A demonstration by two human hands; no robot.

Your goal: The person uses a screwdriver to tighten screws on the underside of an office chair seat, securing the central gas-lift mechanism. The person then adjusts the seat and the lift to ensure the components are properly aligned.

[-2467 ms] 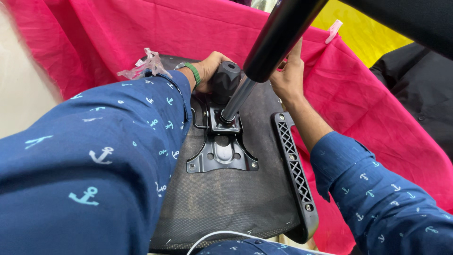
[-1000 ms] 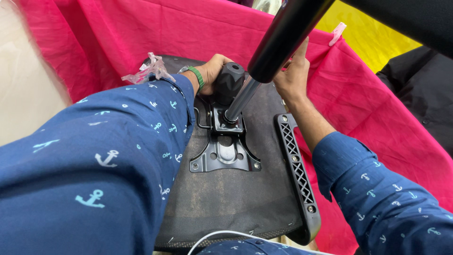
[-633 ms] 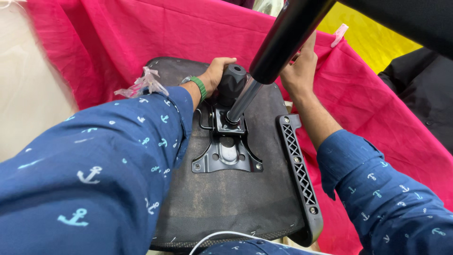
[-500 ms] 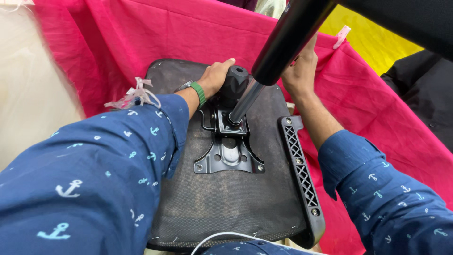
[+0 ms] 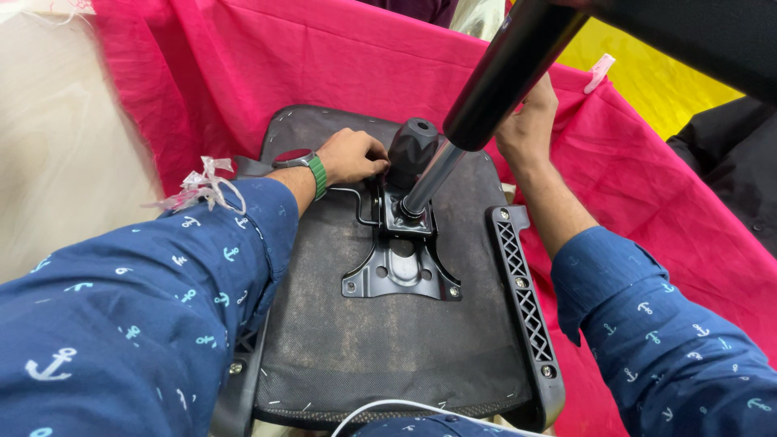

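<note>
A black chair seat [image 5: 388, 356] lies underside up on pink cloth [image 5: 243, 65]. A metal mechanism plate [image 5: 402, 271] is bolted to its middle. From it a chrome rod [image 5: 429, 182] rises into a thick black cylinder [image 5: 510, 73]. A black knob [image 5: 411, 148] stands beside the rod. My left hand [image 5: 350, 158], with a green wristband, is curled with its fingertips pinching the knob's left side, above a thin bent lever [image 5: 356, 198]. My right hand [image 5: 528, 125] is wrapped round the cylinder from behind, its fingers partly hidden.
A black ribbed armrest bracket [image 5: 522, 291] runs along the seat's right edge. A scrap of clear plastic [image 5: 202, 186] lies at the left. A white cable [image 5: 388, 409] crosses the near edge. Yellow cloth [image 5: 647, 73] and black fabric [image 5: 728, 170] lie at the right.
My left hand has slid off the top of the knob to its left side, and the arm has drawn back. My right hand stays on the cylinder.
</note>
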